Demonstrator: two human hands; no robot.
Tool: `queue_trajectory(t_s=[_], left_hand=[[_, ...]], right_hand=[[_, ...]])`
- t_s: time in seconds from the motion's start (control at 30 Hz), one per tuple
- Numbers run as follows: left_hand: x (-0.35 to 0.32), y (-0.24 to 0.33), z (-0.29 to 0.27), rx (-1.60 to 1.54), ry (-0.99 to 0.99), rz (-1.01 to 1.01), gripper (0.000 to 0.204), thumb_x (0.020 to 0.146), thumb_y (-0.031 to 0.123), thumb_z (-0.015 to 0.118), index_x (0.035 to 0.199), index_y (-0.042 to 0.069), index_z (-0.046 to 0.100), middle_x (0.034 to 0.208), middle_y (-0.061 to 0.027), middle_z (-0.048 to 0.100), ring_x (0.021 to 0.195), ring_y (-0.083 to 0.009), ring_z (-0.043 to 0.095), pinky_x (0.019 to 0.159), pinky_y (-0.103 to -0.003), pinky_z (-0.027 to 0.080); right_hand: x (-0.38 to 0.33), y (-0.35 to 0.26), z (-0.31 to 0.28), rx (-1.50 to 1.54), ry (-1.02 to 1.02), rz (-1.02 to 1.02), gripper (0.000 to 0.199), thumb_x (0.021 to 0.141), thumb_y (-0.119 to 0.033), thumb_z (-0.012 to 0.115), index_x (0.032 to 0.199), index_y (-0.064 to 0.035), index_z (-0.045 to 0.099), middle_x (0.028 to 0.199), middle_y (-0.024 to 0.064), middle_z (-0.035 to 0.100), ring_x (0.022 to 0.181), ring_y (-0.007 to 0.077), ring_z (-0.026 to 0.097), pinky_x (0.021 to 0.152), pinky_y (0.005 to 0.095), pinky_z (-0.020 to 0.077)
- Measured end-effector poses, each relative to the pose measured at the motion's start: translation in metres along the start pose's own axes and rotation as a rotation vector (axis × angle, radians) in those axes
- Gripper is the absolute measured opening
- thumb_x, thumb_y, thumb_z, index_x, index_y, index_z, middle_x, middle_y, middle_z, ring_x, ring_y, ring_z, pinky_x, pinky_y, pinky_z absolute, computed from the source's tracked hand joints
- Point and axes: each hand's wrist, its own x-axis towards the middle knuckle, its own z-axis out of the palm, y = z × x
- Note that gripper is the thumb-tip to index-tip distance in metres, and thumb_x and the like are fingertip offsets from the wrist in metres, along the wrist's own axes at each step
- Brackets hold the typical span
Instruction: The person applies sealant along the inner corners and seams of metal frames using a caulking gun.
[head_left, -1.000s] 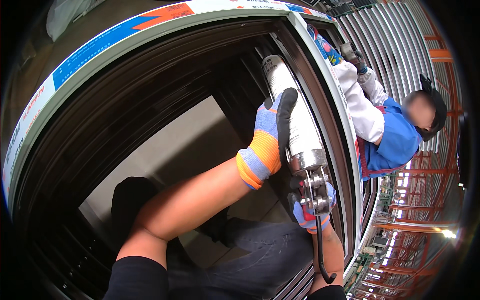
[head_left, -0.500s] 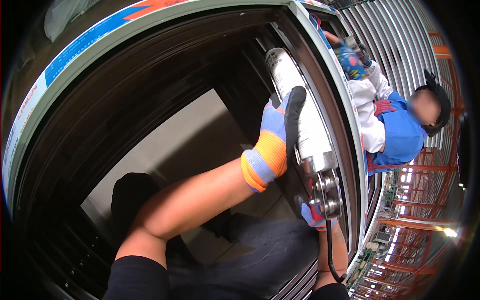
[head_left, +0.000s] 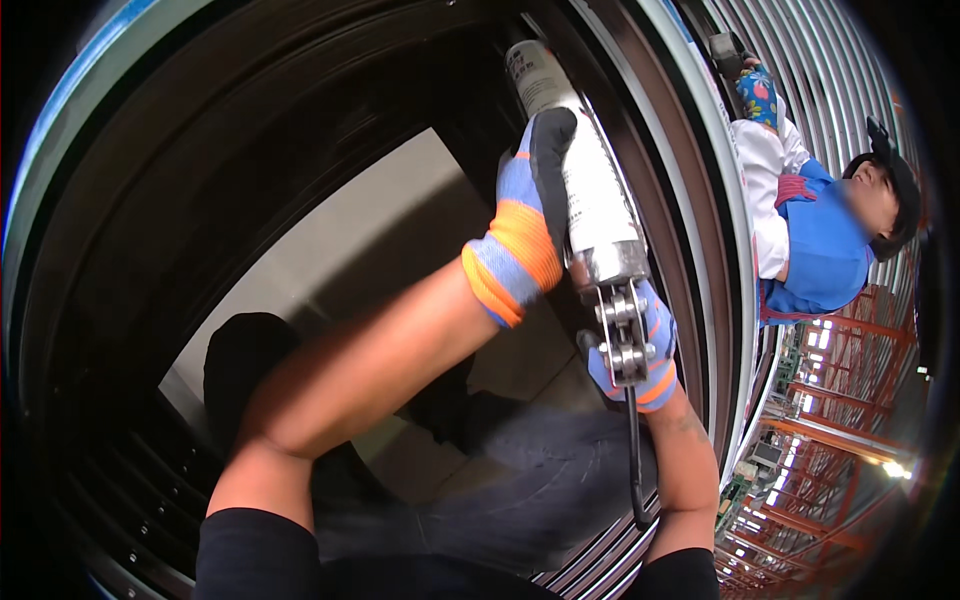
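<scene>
Glare bleaches the white tube [head_left: 596, 185] I grip, washing out its middle. Left of it, the dark frame [head_left: 230, 150] sinks into gloom, shadow [head_left: 410, 240] crosses the pale floor [head_left: 300, 265], and motion softens my left forearm [head_left: 370, 365]. Right of the tube and lower, a lamp [head_left: 895, 469] flares. Far from it, straight edges bow and corners blacken.

Gloved hands [head_left: 541, 170] gripping sealant gun [head_left: 598, 195], dark frame [head_left: 250, 130]

Caulking gun [head_left: 602, 205] higher in view, co-worker [head_left: 815, 240] farther right, right hand [head_left: 660, 350] apparently higher
</scene>
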Motion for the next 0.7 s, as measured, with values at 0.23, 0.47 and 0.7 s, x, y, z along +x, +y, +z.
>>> queue_trajectory(t_s=[0.23,0.47,0.7], left_hand=[[0.013,0.006,-0.011,-0.019,-0.143,-0.012,0.033,0.087,0.038,0.059,0.096,0.006,0.060,0.075,-0.0108,0.064,0.062,-0.0255,0.065,0.060,-0.040,0.059],[0.022,0.009,-0.016,0.008,-0.154,-0.045,0.039,0.085,0.042,0.058,0.095,0.005,0.059,0.077,-0.0124,0.064,0.064,-0.0273,0.066,0.060,-0.041,0.058],[0.012,0.011,-0.011,-0.032,-0.162,-0.072,0.036,0.085,0.041,0.059,0.094,0.006,0.060,0.076,-0.0109,0.064,0.063,-0.0269,0.066,0.060,-0.040,0.058]], right_hand=[[0.000,0.015,0.016,-0.096,0.065,-0.104,0.045,0.062,-0.020,0.081,0.101,-0.0058,0.063,0.108,0.0186,0.067,0.095,0.0394,0.066,0.084,0.0450,0.0534],[0.005,0.017,0.020,-0.050,0.046,-0.024,0.046,0.061,-0.020,0.083,0.102,-0.0075,0.066,0.105,0.0168,0.067,0.092,0.0382,0.066,0.082,0.0444,0.0541],[-0.003,0.009,0.019,0.140,0.009,0.222,0.048,0.059,-0.021,0.085,0.103,-0.0092,0.068,0.101,0.0151,0.068,0.089,0.0370,0.067,0.080,0.0438,0.0547]])
